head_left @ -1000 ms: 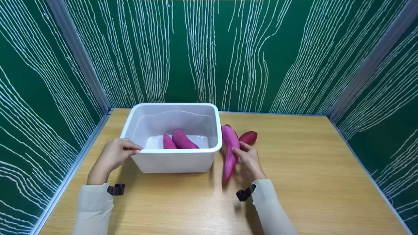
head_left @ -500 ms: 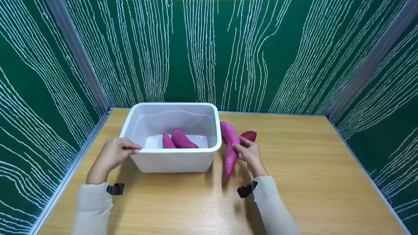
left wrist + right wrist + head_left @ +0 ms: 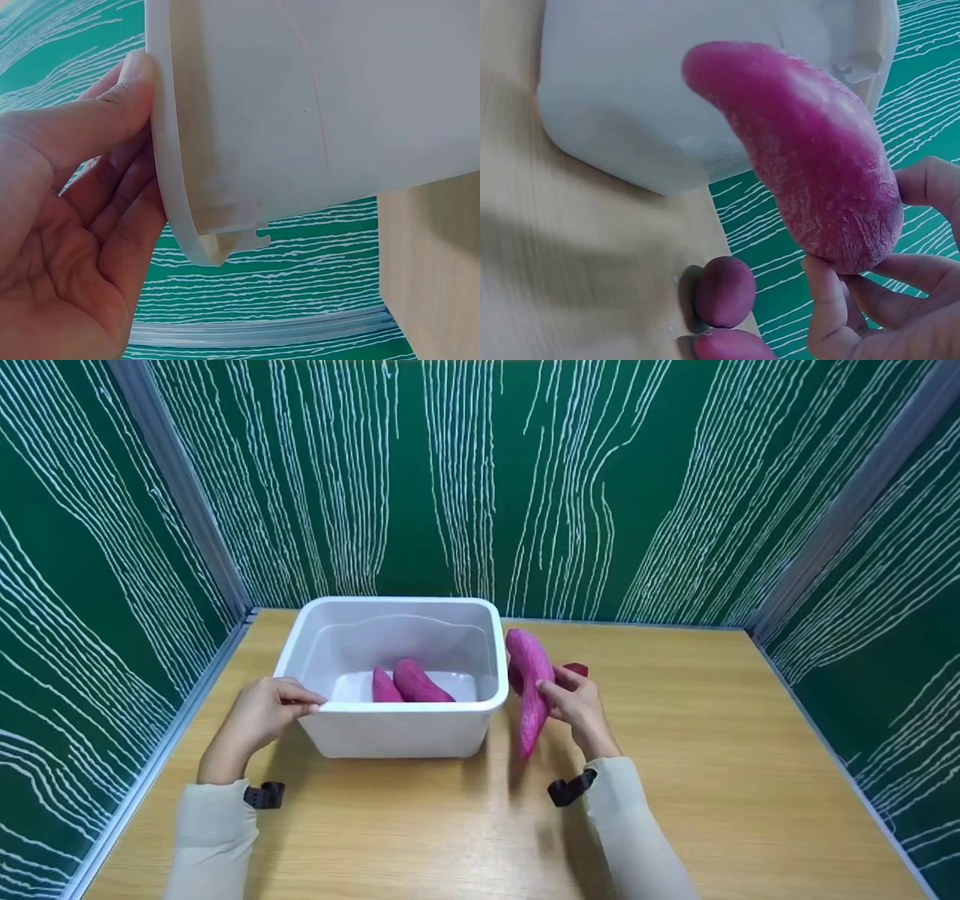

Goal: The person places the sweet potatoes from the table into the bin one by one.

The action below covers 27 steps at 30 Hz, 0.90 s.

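My left hand (image 3: 262,720) pinches the near left rim of a white plastic bin (image 3: 397,731), thumb on one side of the rim and fingers on the other in the left wrist view. Inside the bin lie two pinkish-purple sweet potatoes, a smaller one (image 3: 385,687) and a larger one (image 3: 420,682). To the right of the bin, my right hand (image 3: 581,709) grips a long, curved sweet potato (image 3: 529,682), raised off the table with its narrow end toward me. Two more sweet potatoes rest beneath, a rounded one (image 3: 725,291) and one cut off by the frame (image 3: 735,345).
The wooden table (image 3: 712,780) stretches out to the right and in front of the bin. Green panels with white wavy lines (image 3: 555,510) stand behind and on both sides, joined by grey metal posts (image 3: 180,472). Each wrist wears a black camera strap (image 3: 266,795).
My right hand has lifted the long sweet potato up and slightly away from me, beside the bin's right wall. The left hand and the bin have stayed in place.
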{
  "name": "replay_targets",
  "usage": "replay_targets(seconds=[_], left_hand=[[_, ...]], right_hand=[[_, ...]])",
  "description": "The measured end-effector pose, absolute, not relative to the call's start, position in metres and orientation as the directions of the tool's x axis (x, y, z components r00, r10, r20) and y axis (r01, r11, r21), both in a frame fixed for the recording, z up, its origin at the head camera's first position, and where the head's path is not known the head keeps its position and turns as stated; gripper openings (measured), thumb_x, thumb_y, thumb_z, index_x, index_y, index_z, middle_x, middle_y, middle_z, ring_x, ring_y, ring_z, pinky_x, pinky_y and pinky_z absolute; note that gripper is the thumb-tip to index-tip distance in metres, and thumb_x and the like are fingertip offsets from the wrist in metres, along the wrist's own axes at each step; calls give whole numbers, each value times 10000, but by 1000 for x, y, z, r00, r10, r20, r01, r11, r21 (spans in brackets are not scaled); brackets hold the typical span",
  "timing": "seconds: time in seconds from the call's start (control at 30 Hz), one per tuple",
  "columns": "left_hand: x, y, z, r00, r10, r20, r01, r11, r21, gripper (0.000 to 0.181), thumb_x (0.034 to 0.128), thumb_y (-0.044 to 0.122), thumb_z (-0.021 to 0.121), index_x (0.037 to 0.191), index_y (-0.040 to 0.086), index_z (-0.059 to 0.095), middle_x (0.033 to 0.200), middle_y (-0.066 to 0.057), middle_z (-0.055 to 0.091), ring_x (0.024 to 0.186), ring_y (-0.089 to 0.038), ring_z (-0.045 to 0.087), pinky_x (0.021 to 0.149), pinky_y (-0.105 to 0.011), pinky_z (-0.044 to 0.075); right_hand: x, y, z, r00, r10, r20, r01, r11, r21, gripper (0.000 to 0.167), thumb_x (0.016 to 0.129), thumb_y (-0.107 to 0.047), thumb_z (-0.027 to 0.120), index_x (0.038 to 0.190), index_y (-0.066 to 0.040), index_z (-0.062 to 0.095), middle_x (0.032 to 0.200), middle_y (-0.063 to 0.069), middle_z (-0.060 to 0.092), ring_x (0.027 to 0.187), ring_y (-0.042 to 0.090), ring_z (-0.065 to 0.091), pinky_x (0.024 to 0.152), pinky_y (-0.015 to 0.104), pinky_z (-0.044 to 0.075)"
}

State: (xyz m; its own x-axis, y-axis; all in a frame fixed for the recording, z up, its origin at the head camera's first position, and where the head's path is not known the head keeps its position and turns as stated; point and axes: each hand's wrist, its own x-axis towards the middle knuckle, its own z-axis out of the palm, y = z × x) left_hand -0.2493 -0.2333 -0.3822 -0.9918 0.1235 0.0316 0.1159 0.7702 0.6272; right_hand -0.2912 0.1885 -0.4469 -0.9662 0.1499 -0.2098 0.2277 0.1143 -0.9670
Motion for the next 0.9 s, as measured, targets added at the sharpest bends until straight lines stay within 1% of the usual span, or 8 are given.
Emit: replay_targets(seconds=[0.07, 0.27, 0.47, 0.53, 0.67, 0.77, 0.9], left_hand=[[-249, -234, -382, -992, 125, 32, 118, 770, 627, 169, 876, 41, 668, 1012, 73, 763, 1064, -169, 694, 1047, -342, 580, 966, -572, 462], [-249, -234, -381, -994, 109, 1, 84, 760, 644, 180, 881, 39, 663, 1027, 81, 760, 1090, -171, 683, 1060, -345, 564, 982, -585, 446], [-250, -233, -381, -993, 115, 3, 90, 759, 645, 182, 883, 34, 658, 1032, 72, 756, 1087, -175, 681, 1064, -350, 567, 978, -582, 451], [-250, -234, -381, -993, 120, 9, 97, 760, 643, 180, 882, 33, 659, 1028, 71, 757, 1083, -173, 683, 1067, -352, 570, 979, -584, 449], [-251, -233, -383, -989, 135, 58, 141, 767, 626, 154, 869, 49, 680, 993, 73, 769, 1034, -155, 706, 1031, -329, 598, 931, -537, 497], [-251, -233, -384, -987, 137, 81, 157, 771, 617, 142, 865, 51, 685, 973, 76, 774, 1008, -147, 713, 1008, -315, 608, 898, -516, 515], [-250, -234, -384, -989, 129, 69, 144, 773, 618, 152, 871, 36, 673, 979, 77, 773, 1017, -149, 708, 1014, -319, 604, 919, -532, 506]], right_hand=[[-292, 190, -444, -966, 144, -215, 232, 113, -966, 600, 904, -217, 643, 1437, -47, 426, 1391, 167, 498, 959, 154, 596, 763, 256, 563], [-294, 191, -436, -963, 137, -232, 245, 88, -966, 611, 896, -212, 640, 1446, -68, 417, 1379, 152, 506, 923, 144, 613, 726, 230, 570], [-296, 195, -430, -961, 135, -242, 256, 96, -962, 618, 904, -221, 634, 1461, -88, 401, 1401, 150, 488, 973, 178, 595, 800, 265, 565], [-296, 195, -429, -962, 138, -235, 250, 100, -963, 609, 905, -228, 636, 1456, -94, 413, 1397, 146, 493, 980, 180, 588, 787, 253, 563], [-298, 195, -427, -972, 133, -192, 206, 103, -973, 581, 901, -214, 636, 1433, -76, 447, 1380, 150, 520, 988, 168, 587, 743, 228, 554], [-299, 194, -425, -978, 126, -166, 179, 94, -979, 561, 903, -192, 627, 1420, -54, 460, 1374, 159, 530, 988, 158, 590, 744, 237, 550], [-301, 194, -420, -978, 118, -175, 186, 90, -978, 567, 906, -186, 624, 1429, -55, 447, 1382, 161, 519, 984, 159, 584, 747, 237, 552]])
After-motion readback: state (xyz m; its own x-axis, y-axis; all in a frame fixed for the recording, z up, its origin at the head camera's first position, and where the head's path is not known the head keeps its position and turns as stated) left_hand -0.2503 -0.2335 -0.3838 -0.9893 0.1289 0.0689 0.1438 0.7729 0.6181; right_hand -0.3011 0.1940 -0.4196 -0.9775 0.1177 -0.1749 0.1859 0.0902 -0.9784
